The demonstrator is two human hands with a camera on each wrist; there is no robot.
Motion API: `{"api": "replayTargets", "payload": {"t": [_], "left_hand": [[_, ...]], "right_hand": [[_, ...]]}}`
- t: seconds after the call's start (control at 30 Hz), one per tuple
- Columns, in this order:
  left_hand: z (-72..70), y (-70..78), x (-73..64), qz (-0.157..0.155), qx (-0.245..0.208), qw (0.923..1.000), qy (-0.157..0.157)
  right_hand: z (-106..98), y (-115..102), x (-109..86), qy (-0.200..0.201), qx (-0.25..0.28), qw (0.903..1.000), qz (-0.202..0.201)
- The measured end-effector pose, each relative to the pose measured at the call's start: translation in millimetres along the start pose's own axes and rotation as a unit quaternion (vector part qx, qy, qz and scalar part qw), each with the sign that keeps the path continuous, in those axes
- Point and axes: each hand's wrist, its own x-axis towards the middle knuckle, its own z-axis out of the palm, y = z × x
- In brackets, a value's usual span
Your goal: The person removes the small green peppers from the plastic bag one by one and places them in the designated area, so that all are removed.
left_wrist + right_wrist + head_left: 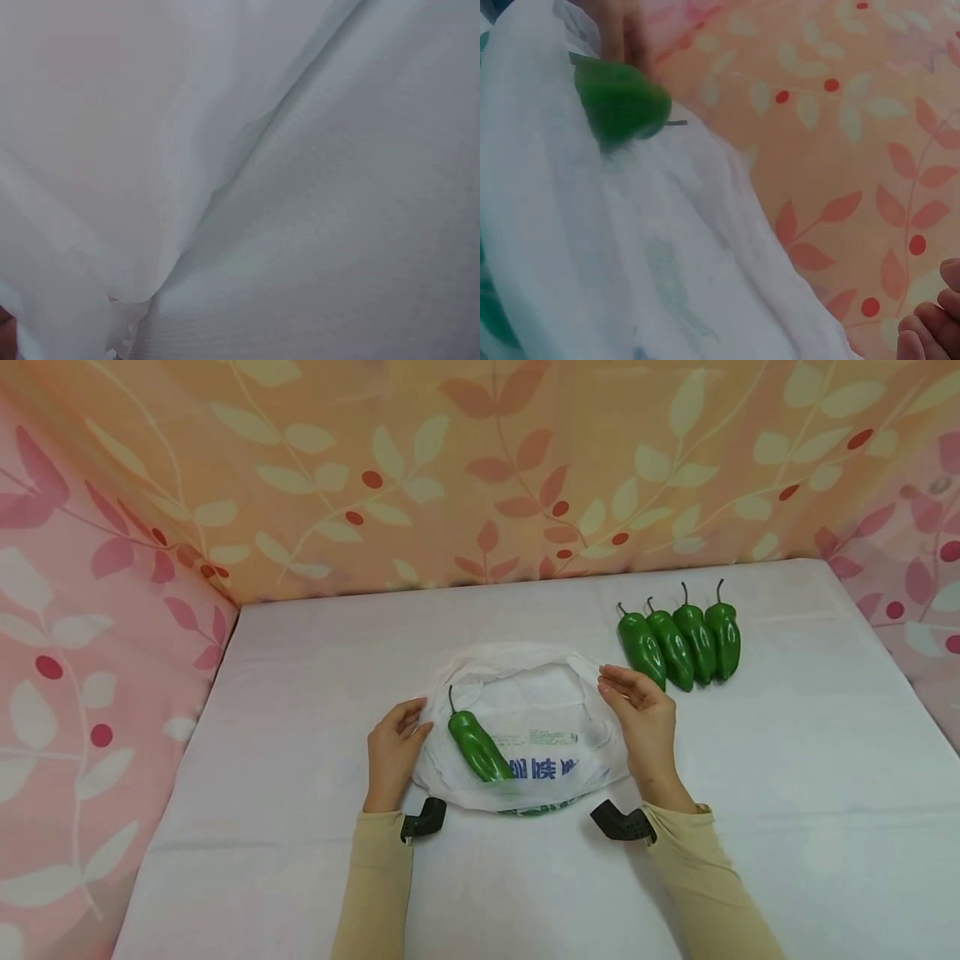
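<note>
A white plastic bag (540, 693) with blue print inside lies with its mouth spread between my two hands. One green pepper (477, 746) leans in its left part, stem upward, its lower end hidden by the bag's near side. My left hand (395, 747) is at the bag's left edge, thumb and fingertips apart against it. At the right edge is my right hand (648, 727), fingers loosely bent and fingertips by the rim. In the right wrist view the fingers (930, 322) stand beside the bag's edge, holding nothing. The pepper (622, 103) shows above the plastic there.
Several green peppers (678, 643) lie side by side in a row behind my right hand. White cloth covers the table (285, 693). Flowered curtains (420, 468) stand along the back and both sides. A black wrist device (622, 821) sits at each sleeve.
</note>
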Motion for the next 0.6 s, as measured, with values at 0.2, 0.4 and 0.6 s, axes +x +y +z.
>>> {"api": "replayTargets", "payload": {"t": [0.2,0.4,0.6], "left_hand": [[0.4,0.7,1.2,0.001,0.005,1.0,-0.002],[0.2,0.6,1.5,0.001,0.009,1.0,-0.003],[0.3,0.7,0.7,0.003,0.007,1.0,-0.004]], "right_hand": [[10.5,5.3,-10.4,-0.053,-0.032,0.9979,0.018],[28.5,10.7,-28.7,-0.155,-0.04,0.9869,0.019],[46.8,14.4,-48.2,-0.249,-0.022,0.9679,0.029]]}}
